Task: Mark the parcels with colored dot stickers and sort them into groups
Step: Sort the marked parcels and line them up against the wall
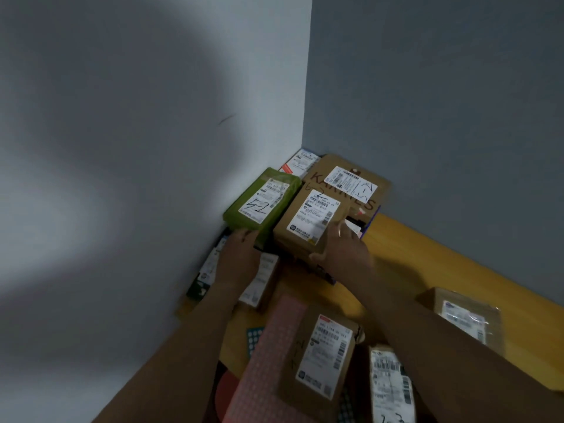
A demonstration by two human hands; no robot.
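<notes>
While your left hand [241, 251] meets the near edge of the flat green plastic-wrapped parcel [262, 199], grip unreadable, and your right hand [345, 248] lies with fingers stretched on the small brown cardboard box [305, 227] in the corner stack, sorting reads partly done: the labelled brown cardboard parcel [323, 361] beside the pink dot-sticker sheet [268, 355] shows no dot.

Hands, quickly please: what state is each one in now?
Left hand: at the green parcel edge; grip cannot be told.
Right hand: open, fingers straight on the brown box.
</notes>
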